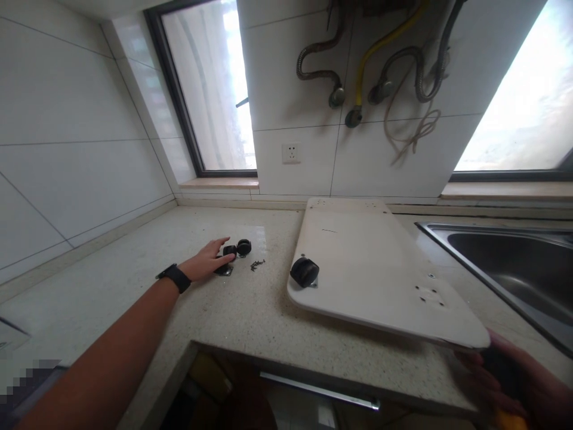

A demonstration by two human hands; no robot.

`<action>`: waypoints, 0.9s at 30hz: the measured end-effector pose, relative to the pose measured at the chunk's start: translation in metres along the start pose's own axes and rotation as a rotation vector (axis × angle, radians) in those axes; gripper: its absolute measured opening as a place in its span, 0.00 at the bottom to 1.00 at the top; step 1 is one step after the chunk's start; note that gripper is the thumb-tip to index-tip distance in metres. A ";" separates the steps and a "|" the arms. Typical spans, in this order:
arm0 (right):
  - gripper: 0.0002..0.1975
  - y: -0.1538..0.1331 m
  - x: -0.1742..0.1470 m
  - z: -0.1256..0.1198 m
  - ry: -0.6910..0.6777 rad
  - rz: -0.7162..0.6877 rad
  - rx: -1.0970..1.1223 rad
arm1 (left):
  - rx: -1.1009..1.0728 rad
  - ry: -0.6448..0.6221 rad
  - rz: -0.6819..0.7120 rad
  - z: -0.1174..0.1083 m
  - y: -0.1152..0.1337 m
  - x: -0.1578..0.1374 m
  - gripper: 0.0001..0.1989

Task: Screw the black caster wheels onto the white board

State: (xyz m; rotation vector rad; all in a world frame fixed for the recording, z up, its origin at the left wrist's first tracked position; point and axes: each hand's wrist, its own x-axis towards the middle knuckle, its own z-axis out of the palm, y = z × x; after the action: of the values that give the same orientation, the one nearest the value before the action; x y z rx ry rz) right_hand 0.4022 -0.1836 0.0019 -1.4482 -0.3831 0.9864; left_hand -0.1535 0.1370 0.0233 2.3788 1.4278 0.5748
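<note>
Straddling one of three loose casters [230, 251], left fingers [218, 243] spread; right fingers [478, 377] clasp one tool [502, 369].

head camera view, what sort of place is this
Most likely a kitchen: a metal sink is set into the speckled counter, and a yellow pipe runs down the tiled wall.

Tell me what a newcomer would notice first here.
First, probably, the big white board over the counter, left of the sink, with a black wheel on its near left corner. Next, the left grip at the loose wheels left of the board, with screws beside them. Above, a yellow hose bends down the wall between ridged hoses.
</note>
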 end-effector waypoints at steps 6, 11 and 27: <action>0.21 -0.004 -0.006 -0.002 -0.080 0.199 0.190 | 0.099 0.070 -0.026 0.004 0.003 -0.036 0.45; 0.21 -0.010 -0.017 0.006 -0.151 0.155 0.178 | 0.106 0.109 -0.049 0.004 0.006 -0.047 0.37; 0.24 -0.007 -0.028 0.009 -0.202 -0.020 0.161 | 0.003 -0.155 -0.071 -0.019 0.021 -0.077 0.35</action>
State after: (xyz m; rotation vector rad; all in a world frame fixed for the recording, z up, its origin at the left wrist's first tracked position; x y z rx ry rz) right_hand 0.3819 -0.1979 0.0194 -1.2019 -0.4537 1.1254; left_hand -0.1793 0.0597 0.0361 2.3093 1.4384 0.3617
